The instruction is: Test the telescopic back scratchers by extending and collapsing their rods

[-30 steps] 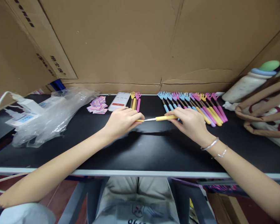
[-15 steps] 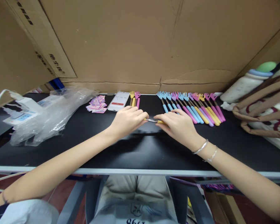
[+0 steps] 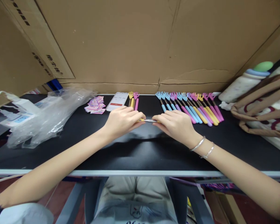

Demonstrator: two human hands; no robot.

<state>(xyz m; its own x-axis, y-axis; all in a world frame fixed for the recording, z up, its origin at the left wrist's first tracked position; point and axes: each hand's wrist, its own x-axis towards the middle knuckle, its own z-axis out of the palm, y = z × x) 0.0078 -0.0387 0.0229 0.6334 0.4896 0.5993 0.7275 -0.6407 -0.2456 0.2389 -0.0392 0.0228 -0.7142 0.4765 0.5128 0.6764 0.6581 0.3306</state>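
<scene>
Above the black tabletop, my left hand and my right hand face each other, each closed on one end of a back scratcher. Only its short silver rod and a bit of yellow show between my fingers; both ends are hidden in my grip. Behind my right hand lies a row of several back scratchers with hand-shaped heads in blue, pink, purple and yellow. Just beyond my left hand, a small group of yellow and pink back scratchers lies beside a phone.
Small pink paper packets are piled left of the phone. Farther left are a clear plastic bag and a white power strip with plugs. At right stand a white bottle and a brown-handled bag. Cardboard walls the back.
My hands have levelled with each other, and the silver rod between them now lies more horizontal. A bit of yellow shows more clearly at my left fingertips. The view has shifted slightly.
</scene>
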